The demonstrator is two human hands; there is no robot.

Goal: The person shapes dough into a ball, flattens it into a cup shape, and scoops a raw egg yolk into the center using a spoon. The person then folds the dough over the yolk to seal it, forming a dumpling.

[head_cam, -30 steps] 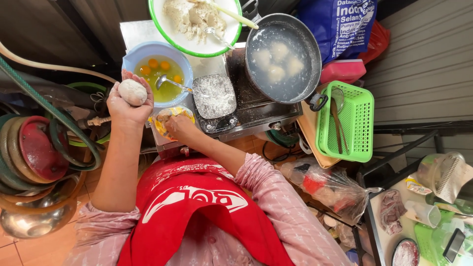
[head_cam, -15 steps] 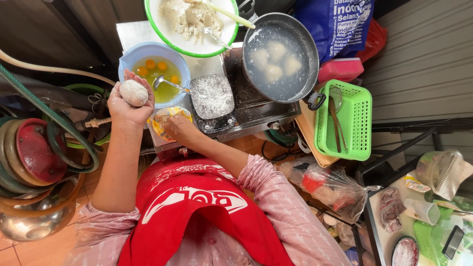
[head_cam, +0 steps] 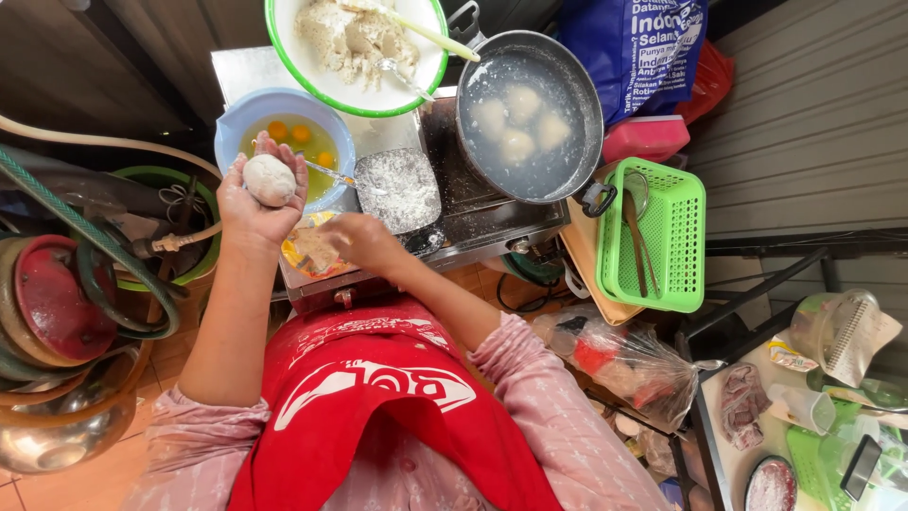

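Left hand (head_cam: 253, 194) cups one shaped dough ball (head_cam: 270, 180) over the blue egg bowl (head_cam: 234, 118), uncoated; right hand (head_cam: 357, 241), grip unclear, rests beside it; three balls already in the pan (head_cam: 530, 114).

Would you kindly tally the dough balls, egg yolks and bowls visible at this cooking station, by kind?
Dough balls: 4, one in the left hand at, three in the pot of water at.
Egg yolks: 3.
Bowls: 2, blue, green-rimmed white.
Total: 9
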